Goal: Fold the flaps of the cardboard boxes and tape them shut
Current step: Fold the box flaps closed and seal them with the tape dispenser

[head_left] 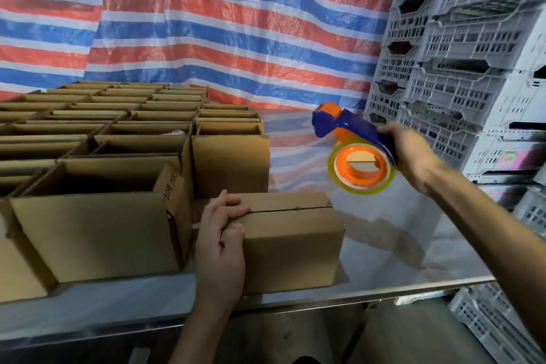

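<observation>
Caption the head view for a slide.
Left hand grips closed box; right hand holds tape dispenser above table.

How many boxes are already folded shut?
1: the closed box at the table's front edge, gripped by the left hand. The other boxes beside and behind it look open, though far rows are hard to judge.

Two bare hands and forearms, seen from the head camera.
The left hand (220,245) and right hand (413,154) are uncovered. The left forearm (201,331) and right forearm (487,233) are bare up to the frame edge. The dark patch (304,360) at the bottom edge is too small to identify.
</observation>
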